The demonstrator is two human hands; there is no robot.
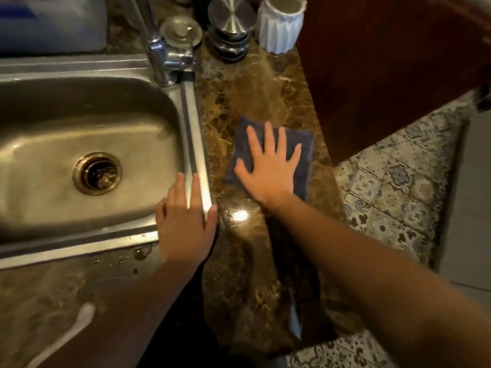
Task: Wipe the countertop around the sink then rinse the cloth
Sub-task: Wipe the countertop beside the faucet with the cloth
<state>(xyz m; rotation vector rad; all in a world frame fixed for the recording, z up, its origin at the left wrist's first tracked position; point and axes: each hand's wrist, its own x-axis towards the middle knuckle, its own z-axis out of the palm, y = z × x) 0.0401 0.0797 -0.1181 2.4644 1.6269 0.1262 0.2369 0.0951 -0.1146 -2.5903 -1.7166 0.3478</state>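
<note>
The task looks to be in its first part: the wiping is under way and the rinse is not yet begun

The right hand [268, 166] lies flat on the cloth [307, 144], fingers straight and spread. It presses down and curls round nothing. The cloth is dark blue, folded to a rough square, and lies on the brown marbled tabletop [252, 83] on the strip to the right of the sink [194, 128], near the rim but apart from it.

The left hand [183, 224] is also flat, fingers straight and close together. It rests on the sink's near right corner, across the steel rim, and holds nothing. It seems to be steadying the person.

As for what is done, the strip above the cloth, towards the tap [156, 49], shines, but whether that is from wiping I cannot tell. What is left is plainer. Drops [140, 252] sit along the front edge just below the rim, and a white streak [85, 314], perhaps suds, lies at the lower left. The front side therefore seems unwiped. The back, by the cup [280, 25] and the metal lid [231, 14], is crowded and may need working round.

No stream shows from the tap, and the basin round the drain [97, 173] holds no cloth, so the rinse remains
</note>
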